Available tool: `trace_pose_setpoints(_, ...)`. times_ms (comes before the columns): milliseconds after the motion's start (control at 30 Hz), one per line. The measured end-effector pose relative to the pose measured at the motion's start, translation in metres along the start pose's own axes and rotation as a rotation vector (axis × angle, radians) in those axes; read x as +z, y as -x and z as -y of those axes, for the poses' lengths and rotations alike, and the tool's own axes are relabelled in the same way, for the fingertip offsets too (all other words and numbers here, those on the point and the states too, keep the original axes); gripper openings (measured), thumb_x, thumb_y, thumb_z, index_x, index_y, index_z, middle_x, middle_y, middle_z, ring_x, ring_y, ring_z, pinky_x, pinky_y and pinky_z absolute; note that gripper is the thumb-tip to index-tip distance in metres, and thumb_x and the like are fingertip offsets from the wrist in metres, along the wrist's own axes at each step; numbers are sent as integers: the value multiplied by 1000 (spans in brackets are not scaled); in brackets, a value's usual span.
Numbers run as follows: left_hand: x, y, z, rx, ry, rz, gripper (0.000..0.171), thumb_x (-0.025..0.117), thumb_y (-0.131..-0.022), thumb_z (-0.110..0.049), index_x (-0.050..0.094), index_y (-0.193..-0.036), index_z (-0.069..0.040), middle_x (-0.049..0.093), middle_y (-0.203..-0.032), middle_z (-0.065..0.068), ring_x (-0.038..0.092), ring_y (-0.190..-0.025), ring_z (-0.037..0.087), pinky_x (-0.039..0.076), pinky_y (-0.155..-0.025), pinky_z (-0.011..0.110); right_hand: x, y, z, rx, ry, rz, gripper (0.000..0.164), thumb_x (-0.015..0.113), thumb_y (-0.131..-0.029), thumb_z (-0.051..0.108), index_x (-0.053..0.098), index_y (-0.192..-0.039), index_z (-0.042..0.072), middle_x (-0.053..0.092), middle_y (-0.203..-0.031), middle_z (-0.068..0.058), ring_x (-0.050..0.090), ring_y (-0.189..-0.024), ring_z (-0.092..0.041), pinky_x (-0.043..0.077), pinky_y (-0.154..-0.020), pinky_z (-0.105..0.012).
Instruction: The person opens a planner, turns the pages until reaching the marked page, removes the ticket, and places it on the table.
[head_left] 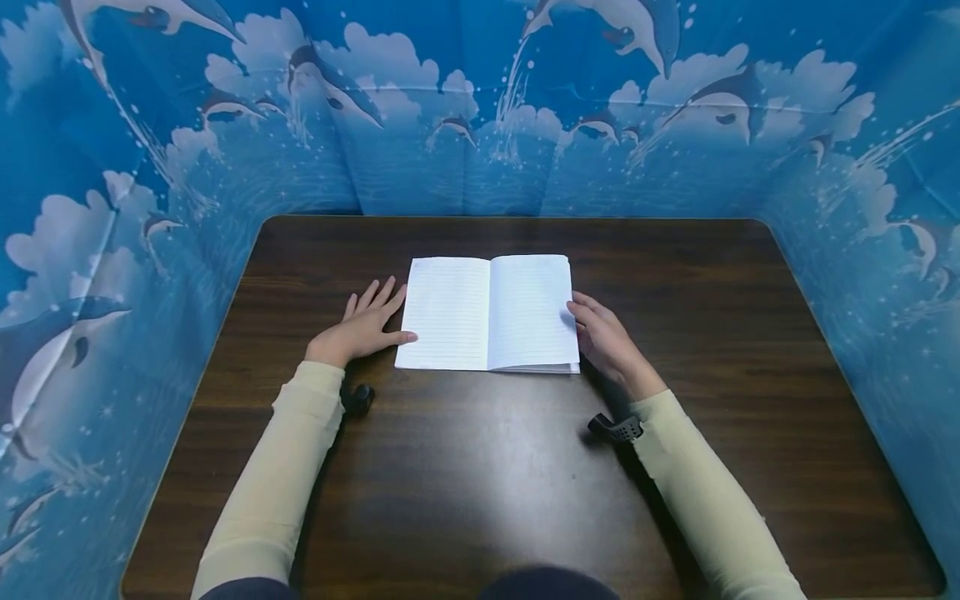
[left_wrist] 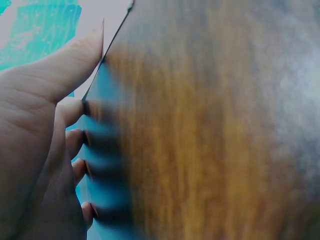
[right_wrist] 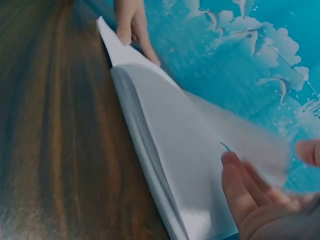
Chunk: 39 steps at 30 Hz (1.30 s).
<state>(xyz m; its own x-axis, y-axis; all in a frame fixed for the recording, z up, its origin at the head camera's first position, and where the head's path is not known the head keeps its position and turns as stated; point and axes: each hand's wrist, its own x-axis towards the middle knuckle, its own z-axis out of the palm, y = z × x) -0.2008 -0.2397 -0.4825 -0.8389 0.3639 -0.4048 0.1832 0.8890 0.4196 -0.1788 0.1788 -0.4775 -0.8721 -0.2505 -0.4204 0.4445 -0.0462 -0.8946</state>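
Note:
A notebook (head_left: 450, 312) with white lined pages lies spread on the brown table. My left hand (head_left: 360, 329) rests at its left side, fingers fanned out on the table and the thumb over the page's left edge. In the left wrist view that thumb (left_wrist: 75, 62) lies against the white page. At the notebook's right edge, my right hand (head_left: 606, 337) has its fingertips by the page. From the right wrist, a right-hand page (right_wrist: 175, 135) bows up off the stack, beside the fingers (right_wrist: 240, 192); the thumb (right_wrist: 308, 151) is apart from them.
The dark wooden table (head_left: 480, 475) has rounded back corners. A blue curtain (head_left: 480, 108) with dolphins and clouds surrounds its back and sides. Black bands (head_left: 617, 427) are worn at both wrists, under pale yellow sleeves (head_left: 705, 492).

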Motion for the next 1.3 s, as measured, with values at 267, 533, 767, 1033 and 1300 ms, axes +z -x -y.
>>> trace_pose_setpoints(267, 0, 0, 1, -2, 23, 1, 105, 56, -96, -71, -1, -169, -22, -16, -176, 8, -19, -162, 38, -14, -125, 68, 14, 8, 7, -98, 58, 148, 68, 34, -113, 46, 15, -166, 8, 43, -150, -19, 57, -120, -17, 56, -92, -22)
trace_pose_setpoints(533, -1, 3, -4, -6, -4, -1, 101, 57, -100, -64, -1, -169, -20, -15, -176, 10, -18, -162, 39, -13, -126, 67, 35, 12, 20, -163, 37, 195, 67, 26, -114, 44, 6, -168, 7, 32, -162, -25, 48, -136, -25, 48, -103, -25)
trace_pose_setpoints(767, -2, 4, -6, -2, -16, -6, 100, 56, -100, -64, -1, -169, -19, -14, -176, 12, -17, -162, 40, -12, -126, 68, 46, 6, 24, -251, -4, 277, 65, 22, -113, 44, 13, -168, 11, 29, -171, -19, 37, -155, -35, 38, -121, -42)
trace_pose_setpoints(1033, -3, 5, -5, -5, -4, 7, 101, 56, -100, -64, 0, -169, -18, -14, -176, 12, -17, -162, 40, -10, -126, 68, 59, -1, 23, -241, 27, 282, 66, 21, -113, 43, 11, -168, 9, 22, -174, -16, 30, -158, -41, 22, -130, -58)
trace_pose_setpoints(1300, -10, 5, -10, -40, -42, 50, 103, 55, -98, -69, -1, -169, -20, -15, -176, 10, -17, -162, 39, -8, -128, 67, 68, -4, 23, -227, -3, 279, 64, 24, -114, 40, 15, -168, 8, 20, -174, -17, 30, -157, -42, 25, -129, -55)
